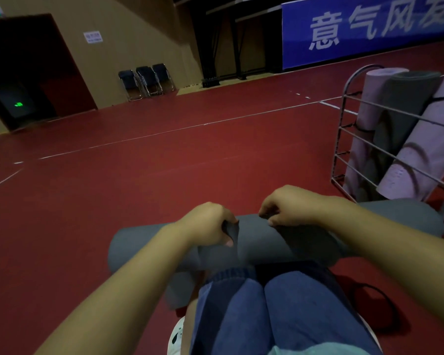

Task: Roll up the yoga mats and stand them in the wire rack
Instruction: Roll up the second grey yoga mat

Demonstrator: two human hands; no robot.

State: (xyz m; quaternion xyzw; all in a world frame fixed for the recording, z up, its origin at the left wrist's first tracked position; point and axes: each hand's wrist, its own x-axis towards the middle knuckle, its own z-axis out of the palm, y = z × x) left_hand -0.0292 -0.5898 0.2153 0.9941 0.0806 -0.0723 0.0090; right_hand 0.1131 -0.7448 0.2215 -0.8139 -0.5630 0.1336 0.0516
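A rolled grey yoga mat (254, 239) lies crosswise on the red floor in front of my knees. My left hand (208, 224) pinches a dark strap that runs round the roll near its middle. My right hand (287, 208) pinches something dark on top of the roll a little to the right; what it holds is too dim to name. The wire rack (344, 119) stands at the right, with two pale lilac rolled mats (420, 149) and a dark grey one (403, 103) upright in it.
Another grey roll (177, 290) lies by my left knee. A black strap loop (379, 298) lies on the floor to my right. Folding chairs (146, 80) line the far wall; a blue banner (369, 29) hangs beyond the red floor (164, 175).
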